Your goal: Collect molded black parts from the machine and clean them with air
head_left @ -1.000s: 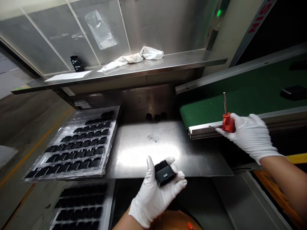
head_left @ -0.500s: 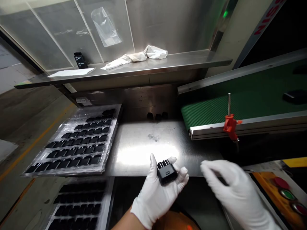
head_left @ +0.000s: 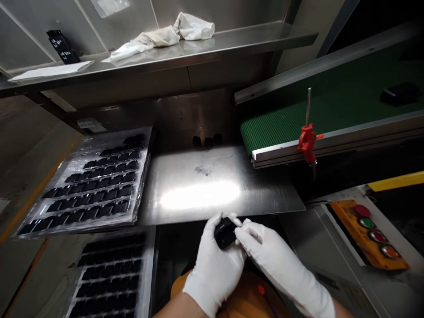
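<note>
My gloved left hand [head_left: 215, 265] is closed around a black plastic connector housing [head_left: 225, 232], holding it low at the front edge of the steel bench. The thumb lies on the housing's left side, and the other fingers wrap behind and under it. From the right, my gloved right hand [head_left: 261, 245] meets the housing with thumb and fingertips pinched together against its right side. Whatever sits between those fingertips is hidden.
Left stands a plastic-wrapped tray [head_left: 141, 194] with rows of black parts; another tray [head_left: 147, 274] is below. Three small black pieces [head_left: 208, 141] lie at the bench's back. Right are a green conveyor [head_left: 281, 119], a red clamp [head_left: 307, 143] and an orange button box [head_left: 367, 234]. A shelf [head_left: 232, 44] spans above.
My right hand has moved left, from apart to touching the housing. The housing has turned in my left hand, so its open slots no longer show. The view has tipped down.
</note>
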Available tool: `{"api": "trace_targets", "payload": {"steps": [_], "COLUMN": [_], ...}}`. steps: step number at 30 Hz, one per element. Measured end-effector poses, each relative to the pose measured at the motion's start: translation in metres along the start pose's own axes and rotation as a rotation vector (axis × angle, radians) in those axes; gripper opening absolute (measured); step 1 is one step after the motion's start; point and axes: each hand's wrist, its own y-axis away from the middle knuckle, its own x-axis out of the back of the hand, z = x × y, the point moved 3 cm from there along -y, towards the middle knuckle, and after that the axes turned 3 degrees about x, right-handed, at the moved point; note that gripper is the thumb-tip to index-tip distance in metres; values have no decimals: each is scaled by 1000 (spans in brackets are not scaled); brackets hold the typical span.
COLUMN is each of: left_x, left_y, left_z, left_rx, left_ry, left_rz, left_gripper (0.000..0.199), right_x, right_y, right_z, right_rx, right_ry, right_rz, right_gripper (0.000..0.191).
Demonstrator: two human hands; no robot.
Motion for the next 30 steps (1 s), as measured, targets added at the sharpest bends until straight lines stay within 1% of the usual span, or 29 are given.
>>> {"api": "trace_targets", "payload": {"steps": [3, 5, 8, 10, 13, 17, 20, 24, 27, 30], "left_x": [-1, -3, -6, -4, 3, 17, 24, 29, 34, 41], "left_y": [6, 12, 20, 22, 18, 8, 3, -3, -9, -15], "left_z": [-13, -21, -32, -38, -47, -63, -69, -69, -69, -69], "left_rx": [116, 167, 235, 245, 230, 346, 397, 456, 500, 541], "left_ry": [243, 326, 237, 182, 154, 85, 109, 149, 148, 137], "left_rz": [75, 109, 114, 133, 170, 133, 141, 255, 353, 392], "left_gripper": [20, 20, 25, 25, 23, 37, 38, 37, 38, 35], "right_x": [-1, -2, 0, 2, 4, 3, 2, 3, 2, 0], "right_y": [10, 17, 28, 36, 46, 52, 52, 51, 50, 49], "right_z": [-2, -3, 1, 9, 25, 46, 56, 61, 66, 73], "right_rx": [-130, -182, -209, -229, -272, -338, -404, -459, -487, -516], "right_ry": [-209, -307, -346, -356, -393, -471, -471, -434, -432, -413], "right_rz": [-36, -71, -85, -77, -73, -68, -51, -8, -13, -2], "right_gripper": [37, 39, 41, 41, 42, 46, 46, 44, 44, 43]}}
